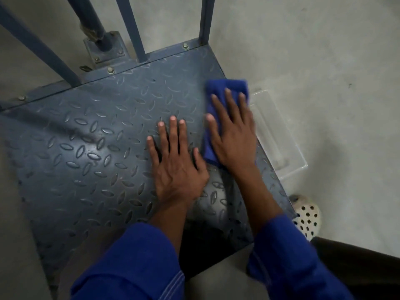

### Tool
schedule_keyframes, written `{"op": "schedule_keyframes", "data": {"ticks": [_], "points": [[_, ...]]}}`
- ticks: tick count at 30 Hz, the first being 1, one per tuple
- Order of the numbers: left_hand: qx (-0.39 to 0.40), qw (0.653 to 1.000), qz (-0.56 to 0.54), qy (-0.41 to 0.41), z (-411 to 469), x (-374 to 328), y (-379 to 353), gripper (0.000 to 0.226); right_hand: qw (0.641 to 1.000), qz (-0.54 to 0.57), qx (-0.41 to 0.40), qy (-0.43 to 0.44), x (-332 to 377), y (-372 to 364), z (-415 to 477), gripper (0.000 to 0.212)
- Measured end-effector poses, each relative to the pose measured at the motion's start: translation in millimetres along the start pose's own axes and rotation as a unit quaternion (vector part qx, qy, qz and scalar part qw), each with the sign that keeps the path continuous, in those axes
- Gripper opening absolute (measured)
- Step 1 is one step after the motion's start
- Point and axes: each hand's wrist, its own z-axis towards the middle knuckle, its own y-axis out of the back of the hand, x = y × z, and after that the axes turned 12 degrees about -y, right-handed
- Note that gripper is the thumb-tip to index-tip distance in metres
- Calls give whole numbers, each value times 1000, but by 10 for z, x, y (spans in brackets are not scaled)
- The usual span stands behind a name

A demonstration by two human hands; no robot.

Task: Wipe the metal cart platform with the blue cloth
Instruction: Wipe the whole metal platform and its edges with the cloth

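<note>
The metal cart platform is a dark blue-grey tread plate with raised oval studs, filling the middle of the view. A folded blue cloth lies on its right edge. My right hand presses flat on the cloth with fingers spread, covering most of it. My left hand rests flat on the bare plate just left of the cloth, fingers apart and holding nothing. Both arms wear blue sleeves.
Blue metal handle bars and a bolted post base rise at the platform's far edge. A clear plastic tray lies on the grey floor beside the right edge. A perforated cream shoe stands at the near right corner.
</note>
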Motion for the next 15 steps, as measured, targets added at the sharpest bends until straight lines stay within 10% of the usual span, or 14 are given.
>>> {"op": "schedule_keyframes", "data": {"ticks": [7,15], "points": [[-6,1000,-15,3,-4,1,6,75,983,-66,28,-167,-282,431,-901,57],[-31,999,-14,-1,-23,21,-35,74,993,-25,66,-99,325,-92,494,60]]}}
